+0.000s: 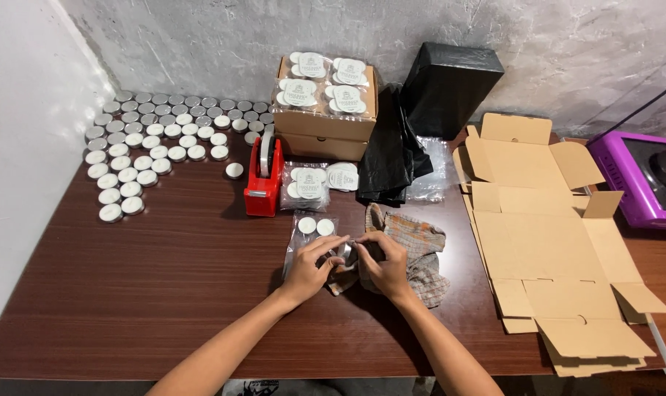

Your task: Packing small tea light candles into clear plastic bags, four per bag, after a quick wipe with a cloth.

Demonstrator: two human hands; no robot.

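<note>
So the dark wood-grain table [164, 293] is taking up most of the view, and a stack of flattened cardboard boxes [546, 242] is lying along its right side, with a purple appliance [637, 176] sitting just past them by the wall. At the back, an open cardboard box [326, 125] is holding clear packs of tealights, next to a black box [450, 81] and a crumpled black plastic bag [388, 161]. Over on the left, rows of loose tealight candles [149, 136] are covering the corner. A red tape dispenser [264, 180] is standing near the middle, with a couple of filled packs [307, 187] just beside it.

Closer in, a checked cloth [421, 253] is lying under the hands, and a clear pouch with two tealights [312, 229] is resting just above the left hand [311, 268]. Both hands are meeting over the cloth: the left hand's fingers are curling around a small metal-cupped tealight [350, 253], and the right hand [386, 265] is pinching it from the other side, so both are closed on it.

My guess is that thing is very light, with a thin aluminium cup that dents easily and wax that scuffs, so gripping it by the rim with fingertips looks like the safest hold. Probably a bit slippery too.
</note>
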